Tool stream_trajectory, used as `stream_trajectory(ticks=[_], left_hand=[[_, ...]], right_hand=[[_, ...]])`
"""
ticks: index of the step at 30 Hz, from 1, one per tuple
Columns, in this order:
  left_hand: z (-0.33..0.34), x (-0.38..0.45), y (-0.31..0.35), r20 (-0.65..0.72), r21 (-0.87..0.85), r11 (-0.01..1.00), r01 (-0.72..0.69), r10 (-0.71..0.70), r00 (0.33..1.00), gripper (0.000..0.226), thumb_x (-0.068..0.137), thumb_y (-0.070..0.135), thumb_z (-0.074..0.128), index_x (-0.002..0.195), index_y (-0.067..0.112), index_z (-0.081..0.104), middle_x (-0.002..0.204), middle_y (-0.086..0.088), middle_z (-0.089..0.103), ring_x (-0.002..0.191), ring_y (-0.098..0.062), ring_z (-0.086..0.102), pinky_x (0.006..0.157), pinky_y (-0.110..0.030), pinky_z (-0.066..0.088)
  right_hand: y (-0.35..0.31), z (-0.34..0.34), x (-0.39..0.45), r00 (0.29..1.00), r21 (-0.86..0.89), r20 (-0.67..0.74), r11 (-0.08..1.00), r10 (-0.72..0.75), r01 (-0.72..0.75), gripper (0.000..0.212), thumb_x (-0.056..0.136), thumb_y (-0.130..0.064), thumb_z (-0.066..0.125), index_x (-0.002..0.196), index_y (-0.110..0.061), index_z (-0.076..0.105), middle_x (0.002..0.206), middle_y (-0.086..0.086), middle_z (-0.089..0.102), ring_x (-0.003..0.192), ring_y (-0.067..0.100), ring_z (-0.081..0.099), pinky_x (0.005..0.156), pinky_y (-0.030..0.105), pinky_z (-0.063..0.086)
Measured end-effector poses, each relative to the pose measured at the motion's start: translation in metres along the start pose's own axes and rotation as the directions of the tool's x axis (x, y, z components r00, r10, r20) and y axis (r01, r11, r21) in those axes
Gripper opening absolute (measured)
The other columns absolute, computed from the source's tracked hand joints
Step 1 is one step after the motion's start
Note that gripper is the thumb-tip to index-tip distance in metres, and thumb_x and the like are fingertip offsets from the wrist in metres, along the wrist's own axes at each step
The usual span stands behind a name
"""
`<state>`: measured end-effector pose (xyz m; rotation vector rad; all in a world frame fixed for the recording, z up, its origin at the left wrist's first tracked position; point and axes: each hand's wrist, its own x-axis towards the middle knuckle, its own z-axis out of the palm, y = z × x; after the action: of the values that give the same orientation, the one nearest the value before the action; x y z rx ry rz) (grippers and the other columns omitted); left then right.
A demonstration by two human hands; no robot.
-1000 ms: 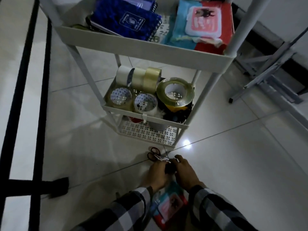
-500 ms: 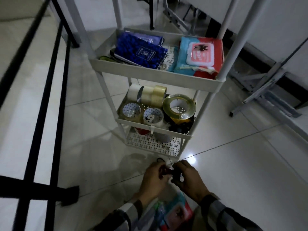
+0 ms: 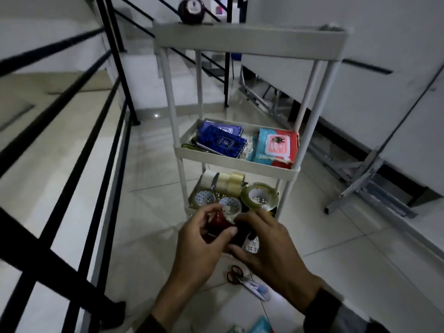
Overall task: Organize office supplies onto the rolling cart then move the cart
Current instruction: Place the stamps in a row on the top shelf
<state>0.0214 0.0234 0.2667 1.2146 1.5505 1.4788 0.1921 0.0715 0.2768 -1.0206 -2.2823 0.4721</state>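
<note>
Dark small objects (image 3: 222,228) sit pinched between left hand (image 3: 204,246) and right hand (image 3: 269,248) before the cart (image 3: 236,164); loose fingertip holds risk dropping them onto nearby scissors (image 3: 236,276).

We can't read a single word here. The blue spiral notebooks (image 3: 222,141) on the white cart's middle shelf (image 3: 236,163) each carry a pale boxed emblem, but its lettering is too blurred for us. The red-and-teal wipes pack (image 3: 276,146) shows a pink flap with a dark figure, no legible text. The round label on the dark ball-shaped object (image 3: 191,9) up top is unreadable too.
</note>
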Motion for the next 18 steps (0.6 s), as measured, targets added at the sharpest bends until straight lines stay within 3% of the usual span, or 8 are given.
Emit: stream_trajectory(ticks=[3,6,11,13,16,18], left_hand=[[-0.011,0.004,0.044,-0.018,-0.039,0.997,-0.071,0.07,0.997,0.039,0.087,0.02,0.083,0.119,0.036,0.068,0.108,0.018,0.075,0.1,-0.001,0.073,0.08,-0.029,0.065],[-0.018,0.01,0.076,-0.012,-0.068,0.995,-0.079,0.078,0.997,0.03,0.088,0.025,0.08,0.114,0.034,0.068,0.105,0.018,0.076,0.1,-0.002,0.074,0.076,-0.025,0.064],[-0.038,0.026,0.118,0.061,-0.019,0.989,-0.146,0.147,0.987,0.021,0.092,0.024,0.078,0.113,0.024,0.074,0.105,0.004,0.079,0.102,-0.018,0.077,0.085,-0.048,0.065],[-0.052,0.04,0.144,0.122,0.051,0.974,-0.219,0.211,0.97,0.026,0.087,0.027,0.08,0.113,0.027,0.075,0.105,0.007,0.079,0.101,-0.013,0.076,0.088,-0.045,0.063],[-0.073,0.067,0.198,0.22,0.165,0.921,-0.352,0.314,0.924,0.042,0.077,0.045,0.077,0.116,0.03,0.073,0.106,0.016,0.078,0.103,-0.004,0.073,0.09,-0.029,0.061],[-0.083,0.087,0.236,0.264,0.187,0.881,-0.435,0.381,0.886,0.042,0.076,0.049,0.081,0.114,0.034,0.072,0.106,0.019,0.077,0.102,-0.002,0.072,0.09,-0.02,0.058]], right_hand=[[-0.032,-0.027,0.022,0.998,-0.011,-0.043,0.999,-0.052,0.052,0.049,0.083,-0.059,0.068,0.12,-0.029,0.059,0.118,-0.012,0.056,0.095,-0.001,0.055,0.08,0.012,0.052],[-0.052,-0.045,0.042,0.993,-0.035,-0.094,0.997,-0.068,0.065,0.047,0.081,-0.054,0.07,0.117,-0.026,0.06,0.115,-0.009,0.057,0.092,0.002,0.057,0.076,0.013,0.052],[-0.082,-0.084,0.07,0.995,-0.079,-0.04,0.993,-0.094,0.09,0.052,0.075,-0.064,0.061,0.115,-0.03,0.056,0.112,-0.013,0.055,0.091,0.001,0.053,0.074,0.013,0.043],[-0.093,-0.112,0.086,0.993,-0.112,0.014,0.987,-0.116,0.117,0.053,0.076,-0.065,0.061,0.118,-0.033,0.055,0.11,-0.017,0.057,0.092,-0.001,0.055,0.075,0.014,0.045],[-0.119,-0.164,0.121,0.986,-0.163,0.1,0.976,-0.131,0.146,0.048,0.078,-0.063,0.061,0.118,-0.036,0.059,0.105,-0.019,0.063,0.093,0.0,0.06,0.077,0.025,0.054],[-0.139,-0.199,0.15,0.98,-0.173,0.149,0.972,-0.133,0.158,0.044,0.077,-0.06,0.061,0.115,-0.038,0.063,0.1,-0.021,0.065,0.092,-0.001,0.062,0.076,0.024,0.054]])
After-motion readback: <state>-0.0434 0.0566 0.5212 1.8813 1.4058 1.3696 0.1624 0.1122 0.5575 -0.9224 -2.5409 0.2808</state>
